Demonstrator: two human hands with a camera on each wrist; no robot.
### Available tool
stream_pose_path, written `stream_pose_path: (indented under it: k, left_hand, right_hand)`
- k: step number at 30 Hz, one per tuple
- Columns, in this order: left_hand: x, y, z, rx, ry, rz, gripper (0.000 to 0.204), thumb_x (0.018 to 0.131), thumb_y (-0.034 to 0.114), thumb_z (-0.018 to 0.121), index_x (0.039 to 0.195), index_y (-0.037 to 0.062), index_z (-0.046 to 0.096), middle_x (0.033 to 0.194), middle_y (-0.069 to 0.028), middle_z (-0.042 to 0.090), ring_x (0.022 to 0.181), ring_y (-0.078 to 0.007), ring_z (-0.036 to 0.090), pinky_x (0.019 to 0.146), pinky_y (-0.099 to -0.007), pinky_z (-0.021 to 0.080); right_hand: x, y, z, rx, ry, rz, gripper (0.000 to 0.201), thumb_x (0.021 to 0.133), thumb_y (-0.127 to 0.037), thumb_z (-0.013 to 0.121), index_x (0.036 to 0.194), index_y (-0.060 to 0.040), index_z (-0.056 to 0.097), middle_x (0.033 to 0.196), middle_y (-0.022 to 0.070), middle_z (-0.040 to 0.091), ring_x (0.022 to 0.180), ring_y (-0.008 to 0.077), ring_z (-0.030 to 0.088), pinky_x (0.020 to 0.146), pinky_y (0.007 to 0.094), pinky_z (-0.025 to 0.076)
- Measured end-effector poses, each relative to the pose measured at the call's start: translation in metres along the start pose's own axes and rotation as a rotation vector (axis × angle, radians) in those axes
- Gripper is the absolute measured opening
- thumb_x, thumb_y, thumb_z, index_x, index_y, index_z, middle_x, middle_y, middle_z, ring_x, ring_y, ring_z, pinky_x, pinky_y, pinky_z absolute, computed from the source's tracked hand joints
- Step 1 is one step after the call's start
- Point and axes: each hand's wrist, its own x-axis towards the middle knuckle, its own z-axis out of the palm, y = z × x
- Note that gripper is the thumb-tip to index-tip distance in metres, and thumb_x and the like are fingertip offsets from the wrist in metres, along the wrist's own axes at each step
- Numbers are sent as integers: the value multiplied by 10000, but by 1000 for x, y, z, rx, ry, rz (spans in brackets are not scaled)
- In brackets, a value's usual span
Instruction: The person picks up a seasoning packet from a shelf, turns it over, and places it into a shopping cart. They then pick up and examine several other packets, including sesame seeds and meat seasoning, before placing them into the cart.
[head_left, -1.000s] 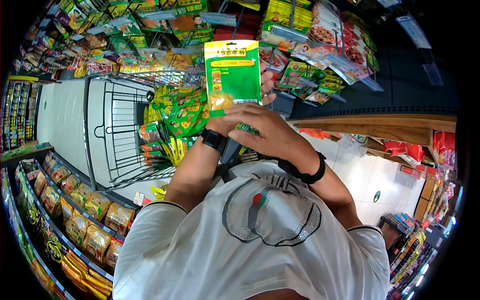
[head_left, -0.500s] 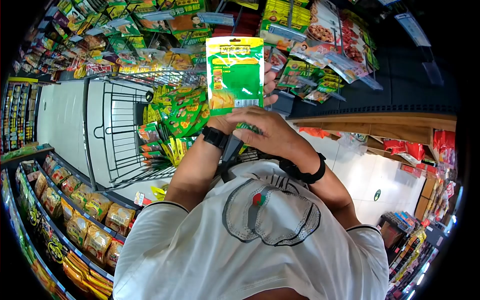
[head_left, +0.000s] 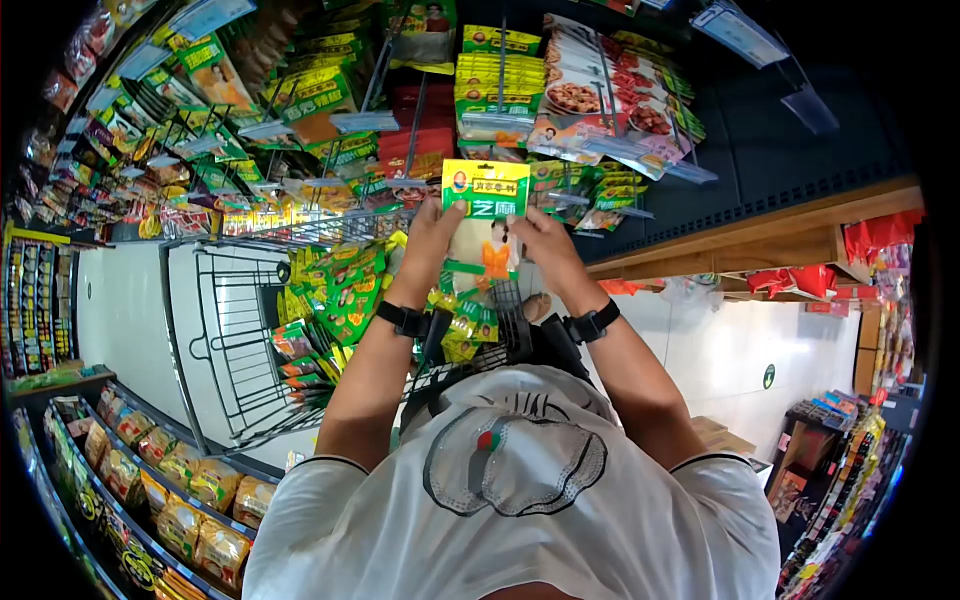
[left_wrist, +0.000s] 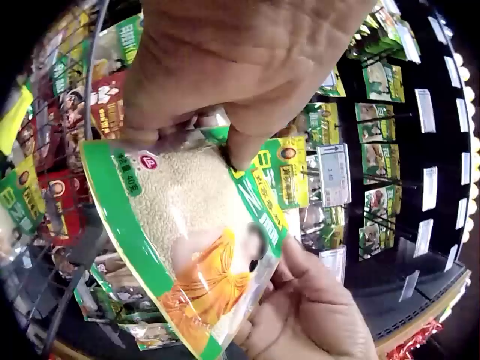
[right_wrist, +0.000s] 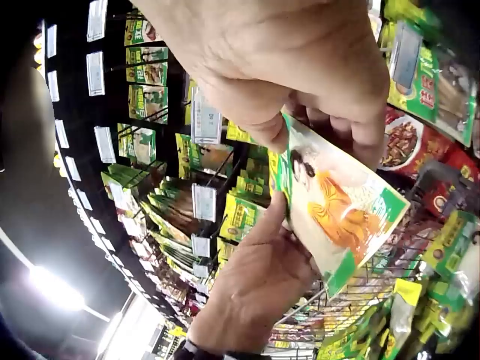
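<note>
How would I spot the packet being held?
Find the white T-shirt low in the head view, then follow both forearms upward. Between their far ends is the packet: yellow top, green band, orange-clad figure. Unlike the hanging packets behind, it is held up.

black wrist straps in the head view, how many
2: left strap just behind the left hand, right strap just behind the right hand, the hands holding one packet.

Packet [head_left: 480, 228] now turned front-out (printed figure [head_left: 497, 256] showing), pinched between fingers of left hand [head_left: 430, 240] and right hand [head_left: 553, 248].
</note>
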Motion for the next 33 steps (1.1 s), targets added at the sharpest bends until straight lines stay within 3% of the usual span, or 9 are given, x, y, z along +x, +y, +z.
stream_pose_path:
  k: [3, 8, 11, 17, 24, 27, 30, 33]
  left_hand:
    - [20, 10, 10, 56, -13, 124, 183, 962, 273, 612, 1016, 104, 569, 754, 58, 536, 611, -25, 457, 523, -205, 352]
    - [47, 26, 22, 26, -9, 147, 177, 974, 240, 585, 1046, 82, 548, 757, 50, 546, 611, -29, 464, 518, -219, 370]
    - [53, 32, 23, 5, -34, 162, 145, 980, 215, 592, 1049, 93, 554, 873, 23, 626, 706, -49, 545, 573, -224, 424]
    - [56, 43, 27, 41, -36, 204, 183, 989, 256, 581, 1062, 89, 559, 882, 8, 622, 743, -61, 555, 589, -250, 441]
    - [67, 41, 27, 91, -3, 182, 242, 983, 298, 581, 1077, 77, 557, 850, 5, 611, 682, -63, 548, 550, -257, 439]
    - [67, 46, 30, 75, 2, 185, 234, 980, 289, 577, 1069, 74, 554, 826, 16, 598, 659, -54, 533, 535, -238, 422]
    - [70, 47, 33, 50, -6, 182, 223, 979, 275, 571, 1057, 67, 553, 814, 31, 584, 660, -35, 509, 537, -203, 398]
    - [80, 39, 31, 33, -13, 202, 224, 980, 271, 577, 1052, 60, 556, 826, 22, 590, 668, -31, 507, 541, -201, 399]
  right_hand:
    - [17, -16, -7, -76, 26, -43, 285, 994, -246, 562, 1187, -42, 616, 1005, -13, 636, 894, 76, 593, 756, 272, 484]
    - [39, -41, -7, 59, 66, -202, 316, 996, -239, 553, 1212, -16, 616, 1093, 9, 650, 950, 88, 581, 828, 281, 466]
    - [47, -49, -13, 27, 56, -201, 328, 997, -239, 552, 1225, -11, 609, 1107, 16, 651, 970, 95, 584, 854, 286, 463]
    - [48, -57, -11, 33, 70, -227, 372, 1002, -270, 545, 1269, -13, 585, 1116, 27, 647, 978, 105, 589, 853, 303, 466]
    - [52, -63, -11, 16, 72, -183, 393, 1003, -279, 548, 1291, -12, 567, 1116, 32, 644, 976, 103, 592, 836, 298, 473]
    - [63, -57, -10, 110, 83, -266, 353, 993, -279, 560, 1225, -16, 601, 904, -25, 621, 703, 23, 488, 587, 261, 428]
    - [65, -62, -7, 84, 135, -332, 388, 987, -276, 574, 1253, 7, 582, 810, -31, 595, 636, 32, 478, 535, 257, 410]
    - [71, -63, -14, 50, 153, -201, 440, 977, -265, 589, 1298, 32, 542, 703, -30, 534, 556, 48, 448, 481, 266, 385]
